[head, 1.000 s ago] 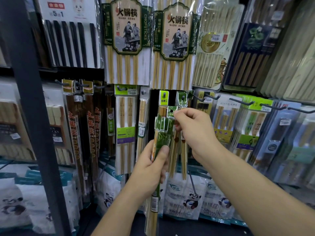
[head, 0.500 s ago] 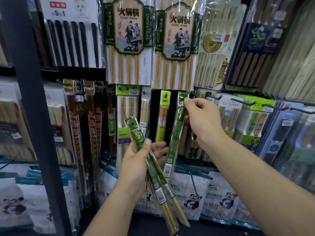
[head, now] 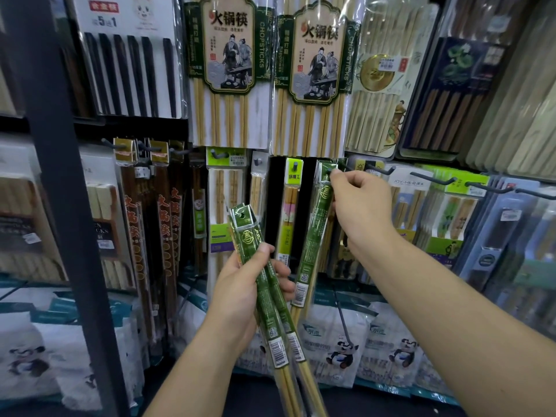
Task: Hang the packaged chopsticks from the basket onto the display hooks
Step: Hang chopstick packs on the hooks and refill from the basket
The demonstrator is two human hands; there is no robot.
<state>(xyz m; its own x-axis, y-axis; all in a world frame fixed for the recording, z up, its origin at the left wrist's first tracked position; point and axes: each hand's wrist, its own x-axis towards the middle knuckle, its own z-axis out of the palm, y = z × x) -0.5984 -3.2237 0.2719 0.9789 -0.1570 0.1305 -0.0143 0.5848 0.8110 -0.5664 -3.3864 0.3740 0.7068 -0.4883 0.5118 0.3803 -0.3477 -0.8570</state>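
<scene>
Right hand [head: 361, 203] pinching top edge of green pack [head: 316, 236] at hook [head: 346, 167], left hand [head: 240, 293] gripping two spare packs [head: 249, 236] beside.

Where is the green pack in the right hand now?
Head view, centre-right: the green pack hangs tilted from the right hand, which pinches its top at a hook, just right of the yellow-topped pack.

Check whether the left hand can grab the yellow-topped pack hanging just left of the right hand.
Probably not to grasp it. Nothing stands between the left hand and the yellow-topped pack, but its fingers are curled round green packs, so it could only nudge it.
</scene>
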